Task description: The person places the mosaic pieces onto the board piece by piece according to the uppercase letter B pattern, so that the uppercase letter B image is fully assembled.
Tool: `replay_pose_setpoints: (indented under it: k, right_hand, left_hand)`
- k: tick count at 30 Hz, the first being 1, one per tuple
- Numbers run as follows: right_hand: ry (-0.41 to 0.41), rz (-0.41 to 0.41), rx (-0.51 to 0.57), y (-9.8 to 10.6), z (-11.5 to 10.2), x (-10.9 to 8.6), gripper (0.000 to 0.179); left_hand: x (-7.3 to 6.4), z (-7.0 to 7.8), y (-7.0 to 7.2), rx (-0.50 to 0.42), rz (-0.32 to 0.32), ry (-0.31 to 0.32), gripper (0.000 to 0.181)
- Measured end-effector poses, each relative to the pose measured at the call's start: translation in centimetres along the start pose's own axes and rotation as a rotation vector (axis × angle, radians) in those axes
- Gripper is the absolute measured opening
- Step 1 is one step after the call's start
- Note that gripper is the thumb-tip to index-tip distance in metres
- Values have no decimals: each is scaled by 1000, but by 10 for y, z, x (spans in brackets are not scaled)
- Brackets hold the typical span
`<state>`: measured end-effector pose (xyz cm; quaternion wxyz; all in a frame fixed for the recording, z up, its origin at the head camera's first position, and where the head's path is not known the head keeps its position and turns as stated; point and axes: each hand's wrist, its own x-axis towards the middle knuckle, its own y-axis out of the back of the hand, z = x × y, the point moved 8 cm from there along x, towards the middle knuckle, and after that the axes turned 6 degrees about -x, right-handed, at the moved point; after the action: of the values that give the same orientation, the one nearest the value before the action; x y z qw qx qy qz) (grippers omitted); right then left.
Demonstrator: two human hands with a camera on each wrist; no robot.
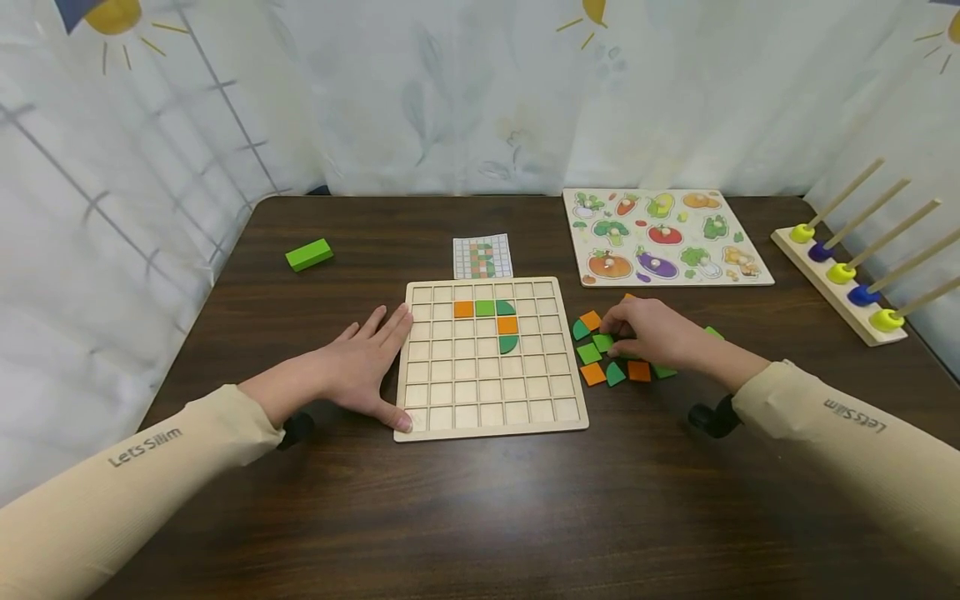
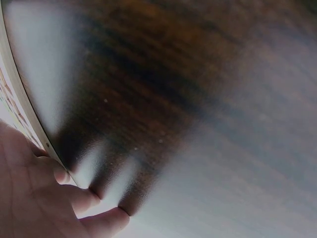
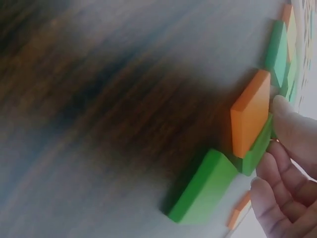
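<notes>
In the head view, my left hand [image 1: 360,362] lies with spread fingers along the left edge of a wooden grid board [image 1: 450,392], its thumb on the near left corner. On the board sit two orange square tiles [image 1: 464,309], a green square tile [image 1: 485,308] and two dark green quarter-round tiles [image 1: 508,344]. To the right of the board, my right hand [image 1: 656,333] reaches down into loose tiles, thumb and fingers bent around a green tile [image 1: 602,342]. Whether they pinch it is hidden. Orange [image 3: 251,114] and green tiles [image 3: 203,191] lie beside the fingers in the right wrist view.
A small pattern card [image 1: 482,257] lies behind the board. Further back right is a vegetable puzzle board [image 1: 667,275], with a peg stand [image 1: 840,287] of coloured rings at the far right. A green block [image 1: 309,255] lies at the back left of the dark table [image 1: 480,525].
</notes>
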<state>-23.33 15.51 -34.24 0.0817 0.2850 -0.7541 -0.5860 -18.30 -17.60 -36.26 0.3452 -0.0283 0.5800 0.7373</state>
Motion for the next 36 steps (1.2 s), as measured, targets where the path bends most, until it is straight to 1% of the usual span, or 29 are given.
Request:
replay_pose_setpoints:
  k: [3,6,9,11,16,21,29,36]
  right_hand:
    - [-13,1,-5,3,0,-1,22]
    - [-26,35,20,10,-2,-1,23]
    - [-30,71,95,13,-7,1,23]
    - [-33,78,154,12,-12,5,23]
    - [-59,53,305,1,-29,20,25]
    - [-58,29,394,-6,-49,35,28]
    - [-20,12,408,-10,-79,50,30]
    - [45,8,342,-16,-103,60,24]
  left_hand:
    - [0,0,0,-6,-2,0,146]
    - [-1,0,0,-9,-2,0,146]
    - [-1,-2,0,0,-2,3,146]
    - [-1,-2,0,5,1,3,146]
    - [-1,-5,-2,13,-1,7,147]
    - [0,-6,-3,12,-8,10,146]
    - [-1,-1,-1,-3,-5,2,146]
    - [-1,0,1,2,-5,1,145]
